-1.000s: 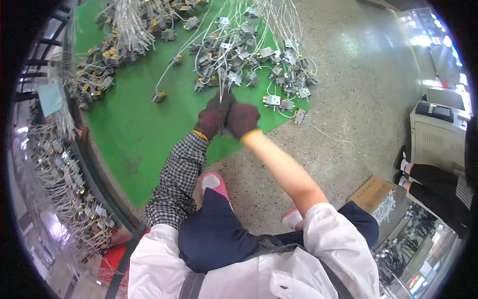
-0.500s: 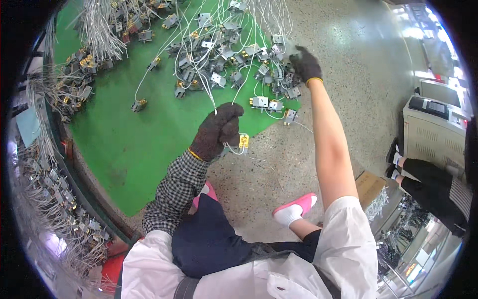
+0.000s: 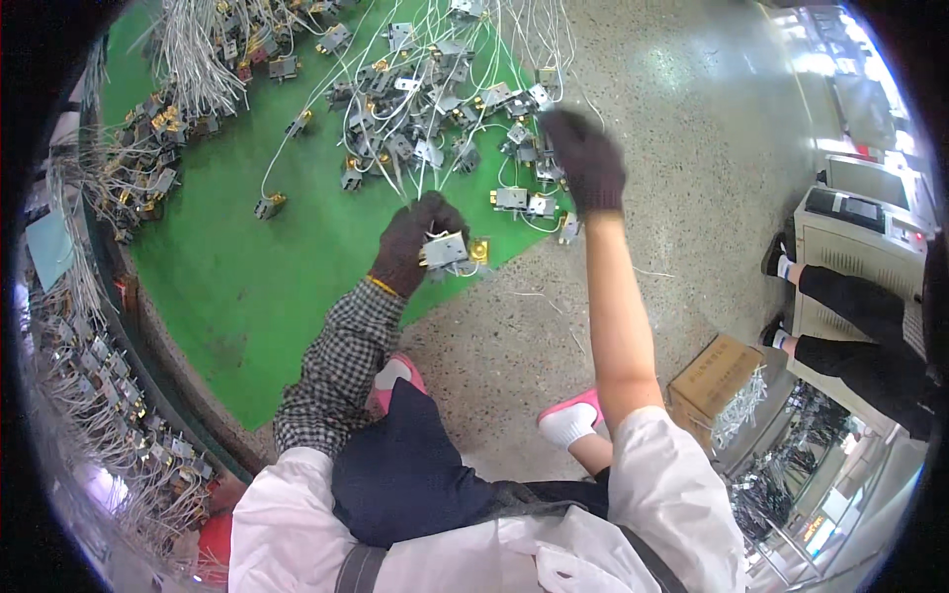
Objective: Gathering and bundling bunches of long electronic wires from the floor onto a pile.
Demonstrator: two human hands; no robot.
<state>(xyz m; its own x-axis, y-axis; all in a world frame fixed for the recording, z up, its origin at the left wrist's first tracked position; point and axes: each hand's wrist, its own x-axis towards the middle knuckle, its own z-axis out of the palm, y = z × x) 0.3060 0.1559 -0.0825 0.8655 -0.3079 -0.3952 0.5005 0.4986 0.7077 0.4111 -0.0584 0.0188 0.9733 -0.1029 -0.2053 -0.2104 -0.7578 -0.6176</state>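
Observation:
My left hand (image 3: 403,247), in a dark knitted glove, is closed around white wires that run up to the pile. A small grey block (image 3: 445,250) with brass-coloured contacts hangs on wire at its fingers, and a yellow-faced piece (image 3: 479,250) sits beside it. My right hand (image 3: 585,163), gloved alike, is over the right side of a heap of grey wired blocks (image 3: 415,114). Motion smears its fingers, so whether they hold anything is hidden. Just below it lie a few wired blocks (image 3: 524,201) near the edge of the green mat.
The green mat (image 3: 227,326) covers the surface on the left. More wired blocks (image 3: 119,371) fill the far left side. A cardboard box (image 3: 717,381) with white wires stands at right, near another person's legs (image 3: 850,296) and a beige machine (image 3: 855,232).
My right hand has moved left and nearer to me beside the heap. My left hand has turned and shifted slightly left, and the grey block now shows at its fingers.

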